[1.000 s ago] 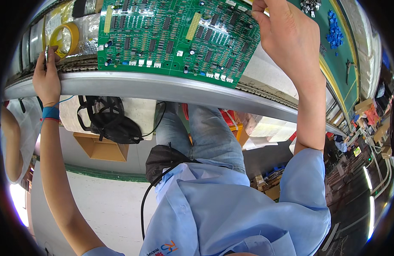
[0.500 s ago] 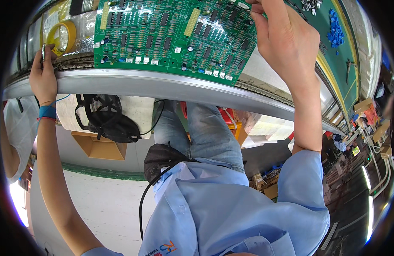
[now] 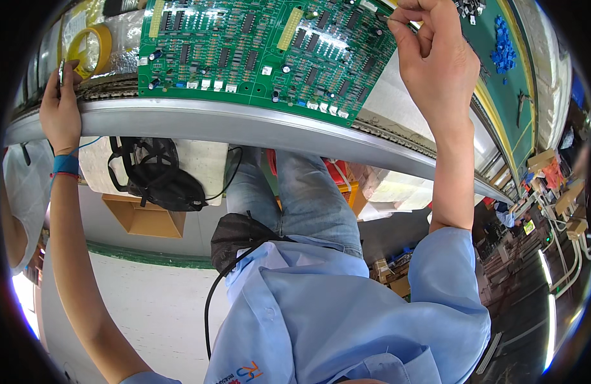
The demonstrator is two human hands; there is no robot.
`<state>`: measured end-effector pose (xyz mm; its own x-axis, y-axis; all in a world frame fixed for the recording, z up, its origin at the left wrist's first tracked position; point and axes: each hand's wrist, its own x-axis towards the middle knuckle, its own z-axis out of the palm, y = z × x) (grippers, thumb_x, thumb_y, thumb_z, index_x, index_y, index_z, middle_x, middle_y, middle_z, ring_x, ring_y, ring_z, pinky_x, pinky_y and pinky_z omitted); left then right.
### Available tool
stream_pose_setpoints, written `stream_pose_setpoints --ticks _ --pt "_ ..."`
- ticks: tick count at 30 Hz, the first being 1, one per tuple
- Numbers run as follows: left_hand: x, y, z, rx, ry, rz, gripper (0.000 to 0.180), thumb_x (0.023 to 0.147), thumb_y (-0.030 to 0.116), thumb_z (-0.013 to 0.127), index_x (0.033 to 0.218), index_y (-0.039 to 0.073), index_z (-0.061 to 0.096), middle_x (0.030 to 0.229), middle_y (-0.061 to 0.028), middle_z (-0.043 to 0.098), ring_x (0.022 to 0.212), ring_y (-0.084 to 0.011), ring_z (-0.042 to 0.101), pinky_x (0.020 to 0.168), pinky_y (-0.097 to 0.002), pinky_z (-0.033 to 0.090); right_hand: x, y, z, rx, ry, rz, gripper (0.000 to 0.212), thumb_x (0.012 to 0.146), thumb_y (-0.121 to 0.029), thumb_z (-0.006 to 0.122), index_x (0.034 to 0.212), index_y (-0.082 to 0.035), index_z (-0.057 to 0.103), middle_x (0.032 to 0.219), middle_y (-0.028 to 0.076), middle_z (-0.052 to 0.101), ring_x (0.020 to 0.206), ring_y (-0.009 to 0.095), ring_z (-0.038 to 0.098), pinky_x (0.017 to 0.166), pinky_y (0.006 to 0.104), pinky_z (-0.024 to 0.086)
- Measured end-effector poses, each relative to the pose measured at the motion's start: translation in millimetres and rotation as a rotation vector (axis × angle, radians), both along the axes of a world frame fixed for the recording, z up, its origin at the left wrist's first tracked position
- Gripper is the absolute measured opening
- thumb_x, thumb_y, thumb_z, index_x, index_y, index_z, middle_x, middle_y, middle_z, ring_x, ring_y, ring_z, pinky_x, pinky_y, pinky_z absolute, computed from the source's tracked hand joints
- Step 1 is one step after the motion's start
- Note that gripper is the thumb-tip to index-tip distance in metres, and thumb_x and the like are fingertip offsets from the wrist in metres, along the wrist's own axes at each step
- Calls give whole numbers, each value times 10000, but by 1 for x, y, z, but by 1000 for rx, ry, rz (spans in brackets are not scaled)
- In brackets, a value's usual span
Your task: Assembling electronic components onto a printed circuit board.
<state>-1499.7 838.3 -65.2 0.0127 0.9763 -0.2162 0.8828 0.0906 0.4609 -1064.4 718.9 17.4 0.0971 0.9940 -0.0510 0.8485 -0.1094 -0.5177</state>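
Observation:
A large green circuit board (image 3: 244,70), crowded with chips, resistors, capacitors and white connectors, lies along the silver rail (image 3: 244,115) in front of me. Over its far right corner, my right hand (image 3: 439,70) has thumb and fingertips drawn together in a pinch. Whatever may be between those fingertips is too small or hidden to make out. To the left of the board, my left hand (image 3: 60,115) is closed around a thin metal tool (image 3: 61,72) pointing upward; its exact kind does not show. A roll of yellow tape (image 3: 103,54) lies beside the left hand.
Beyond my right hand, a green tray with a yellow edge (image 3: 529,70) holds blue parts (image 3: 502,48), silver-and-white parts (image 3: 471,8) and a dark slim tool (image 3: 520,107). Below the rail are a black strapped item (image 3: 158,173) and a cardboard box (image 3: 148,217). Another person's arm (image 3: 15,237) shows far left.
My right hand has shifted slightly right, its fingertips drawing a little away from the board's corner. My left hand has moved slightly left, still with the thin tool.

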Motion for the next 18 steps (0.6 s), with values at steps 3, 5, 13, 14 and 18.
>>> stream_pose_setpoints --ticks 3,5,13,14,18 --pt "-1 0 -2 -2 -6 -1 365 953 308 520 1164 26 618 905 -54 666 874 -95 597 814 -213 428 2 -1 -2 12 -12 24 297 732 54 642 961 -65 495 757 72 618 604 211 598 535 297 432" --pt "0 -1 -4 -2 -6 3 366 953 307 521 1165 24 616 912 -57 668 878 -94 599 818 -213 429 3 -2 -4 30 -25 47 289 736 52 638 960 -65 497 761 74 621 630 218 616 546 300 442" --pt "-3 -1 -8 82 15 -23 348 958 356 479 1167 122 630 844 -4 649 745 -68 533 707 -193 400 2 -3 -5 159 -212 196 257 745 40 629 948 -61 509 764 82 624 692 244 642 577 310 465" --pt "-4 -1 -9 82 14 -22 348 958 356 479 1167 122 630 844 -4 649 745 -68 533 707 -193 400 2 -4 -5 159 -213 196 257 745 40 629 948 -61 509 764 82 624 692 244 642 577 310 465" --pt "-5 -2 -9 102 -18 -34 355 953 369 485 1162 125 636 871 -11 662 757 -71 540 719 -203 406 1 -3 -4 160 -197 189 247 744 39 631 937 -60 512 768 82 626 693 242 643 574 310 465"
